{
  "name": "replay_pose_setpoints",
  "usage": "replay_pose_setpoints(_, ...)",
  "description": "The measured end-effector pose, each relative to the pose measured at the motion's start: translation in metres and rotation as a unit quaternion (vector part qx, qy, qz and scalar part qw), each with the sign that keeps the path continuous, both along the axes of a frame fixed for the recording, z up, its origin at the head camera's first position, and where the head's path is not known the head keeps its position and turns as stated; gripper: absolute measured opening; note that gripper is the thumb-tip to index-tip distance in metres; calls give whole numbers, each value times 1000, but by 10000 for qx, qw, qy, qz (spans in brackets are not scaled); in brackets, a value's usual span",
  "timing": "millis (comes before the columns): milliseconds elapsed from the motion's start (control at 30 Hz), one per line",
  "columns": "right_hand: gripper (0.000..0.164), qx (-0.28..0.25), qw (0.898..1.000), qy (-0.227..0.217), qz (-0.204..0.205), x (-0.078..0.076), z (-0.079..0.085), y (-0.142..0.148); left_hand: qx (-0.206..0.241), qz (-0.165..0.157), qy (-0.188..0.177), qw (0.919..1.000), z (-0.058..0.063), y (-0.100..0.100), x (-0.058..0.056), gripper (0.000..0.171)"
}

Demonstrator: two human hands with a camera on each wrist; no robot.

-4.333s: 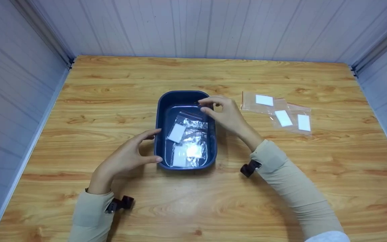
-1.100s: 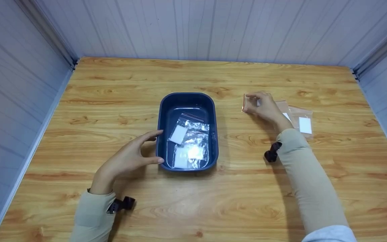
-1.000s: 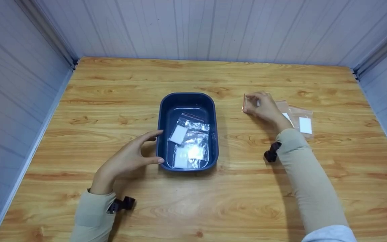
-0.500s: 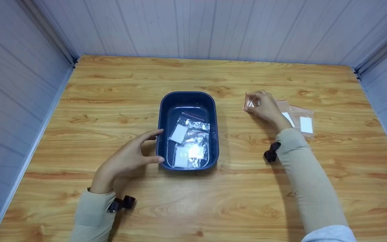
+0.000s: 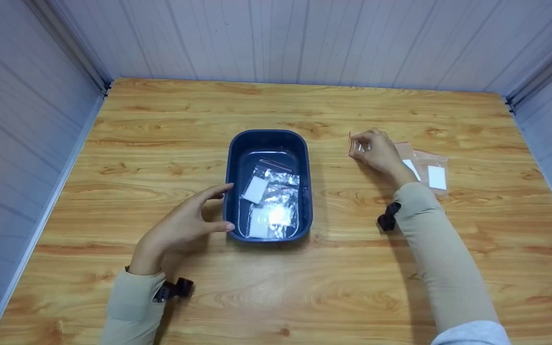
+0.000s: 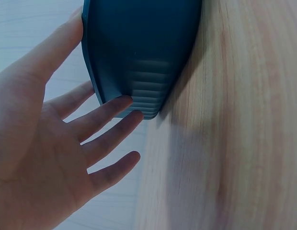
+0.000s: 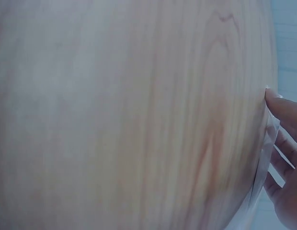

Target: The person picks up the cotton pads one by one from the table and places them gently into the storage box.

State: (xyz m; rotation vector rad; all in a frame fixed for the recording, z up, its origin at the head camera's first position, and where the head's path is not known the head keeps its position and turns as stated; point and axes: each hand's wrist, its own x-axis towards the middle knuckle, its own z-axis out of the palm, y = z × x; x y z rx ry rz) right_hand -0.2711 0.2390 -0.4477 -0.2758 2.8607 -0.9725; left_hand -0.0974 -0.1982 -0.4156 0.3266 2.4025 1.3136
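The left hand [image 5: 182, 223] is touching a blue bin [image 5: 266, 142], fingers spread apart; the right hand [image 5: 379, 152] is pinching a bag [image 5: 360, 146], with two more bags [image 5: 405, 150] lying near.

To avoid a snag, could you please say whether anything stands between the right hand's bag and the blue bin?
Nothing visible; the bag in the right hand probably needs only to clear the blue bin's rim.

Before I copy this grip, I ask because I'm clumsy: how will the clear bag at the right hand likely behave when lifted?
The clear bag will probably flop: its thin film looks bent in the right wrist view, beside the right hand. It may feel slippery, given its glossy surface, and is likely light, being thin and see-through.
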Motion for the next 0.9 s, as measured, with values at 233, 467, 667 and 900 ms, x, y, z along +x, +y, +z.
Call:
replay_pose_setpoints(233,32,225,9996,139,43,2,0,1,17,-32,13,10000,0,0,-1,87)
replay_pose_setpoints(467,24,273,9996,42,-26,6,3,4,-22,-62,31,10000,0,1,-1,88)
replay_pose_setpoints(667,25,192,9997,86,-112,9,6,7,-37,-21,-58,10000,1,1,0,88)
replay_pose_setpoints(900,30,151,9993,307,-152,13,10,10,-14,-13,5,10000,0,0,0,88)
